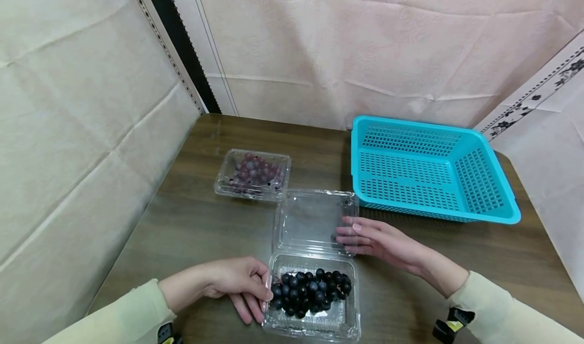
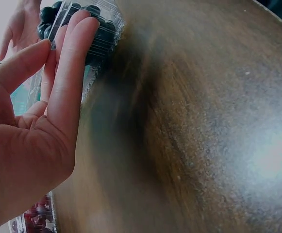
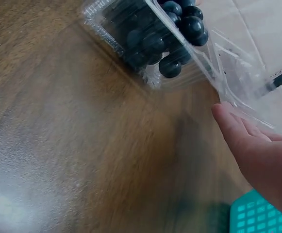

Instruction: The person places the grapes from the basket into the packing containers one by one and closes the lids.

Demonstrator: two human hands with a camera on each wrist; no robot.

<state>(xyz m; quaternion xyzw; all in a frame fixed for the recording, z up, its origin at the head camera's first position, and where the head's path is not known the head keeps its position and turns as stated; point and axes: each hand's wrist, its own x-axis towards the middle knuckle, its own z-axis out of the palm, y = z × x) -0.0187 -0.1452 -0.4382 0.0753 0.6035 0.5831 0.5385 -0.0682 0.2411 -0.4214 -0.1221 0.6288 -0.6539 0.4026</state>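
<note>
A clear plastic clamshell container (image 1: pixel 335 329) lies unfolded at the front of the table, with dark grapes (image 1: pixel 310 292) in its base. Its transparent lid (image 1: pixel 310 220) leans back beyond the base. At the base's left wall, my left hand (image 1: pixel 244 288) pinches the rim between thumb and fingers; the left wrist view shows the fingers (image 2: pixel 65 80) along the outside. On the other side, my right hand (image 1: pixel 380 240) touches the lid's right edge. Its fingers are extended and show through the plastic. In the right wrist view the fingertips (image 3: pixel 223 111) meet the lid from outside.
Behind the lid, to the left, stands a closed clear container (image 1: pixel 223 184) of reddish grapes (image 1: pixel 257 169). A turquoise perforated basket (image 1: pixel 438 215) sits at the back right, close to the lid's corner. Pale cloth (image 1: pixel 365 45) hangs around the wooden table (image 1: pixel 191 217).
</note>
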